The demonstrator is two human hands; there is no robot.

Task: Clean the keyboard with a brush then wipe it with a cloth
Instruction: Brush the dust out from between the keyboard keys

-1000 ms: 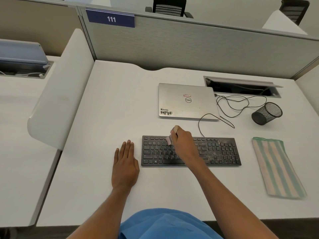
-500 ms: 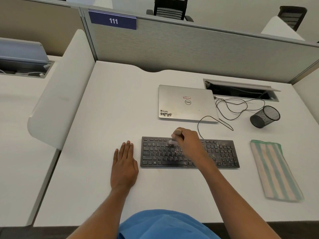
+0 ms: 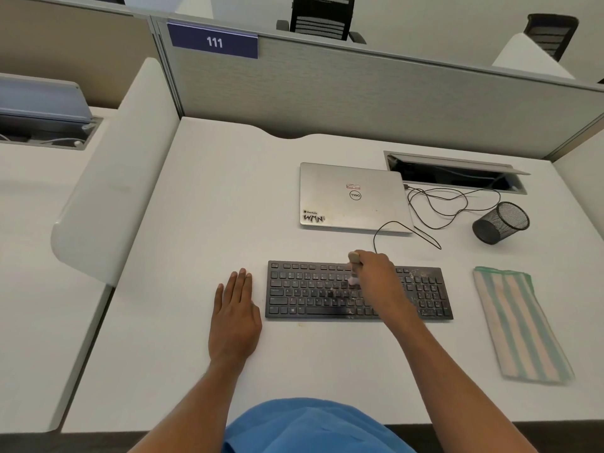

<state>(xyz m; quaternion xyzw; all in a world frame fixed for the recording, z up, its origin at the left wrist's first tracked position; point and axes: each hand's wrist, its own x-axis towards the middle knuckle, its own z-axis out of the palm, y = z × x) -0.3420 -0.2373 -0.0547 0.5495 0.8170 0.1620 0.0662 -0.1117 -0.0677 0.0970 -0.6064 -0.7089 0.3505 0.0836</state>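
The right grip [image 3: 379, 279] curls round a small brush [image 3: 354, 260], whose bristles are down on the middle keys of the black keyboard [image 3: 307, 291]. The keyboard lies on the white tabletop [image 3: 196, 230], with dusty specks at its right end. The left grip [image 3: 235, 318] lies flat, fingers straight and together, just beside the keyboard's left edge. The striped cloth [image 3: 519, 325] lies to the right of the keyboard, apart from both grips.

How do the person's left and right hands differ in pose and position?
The left hand lies flat, fingers straight; the right hand curls round a brush. The left hand rests on the desk beside the keyboard; the right hand is over its keys. Both are bare.
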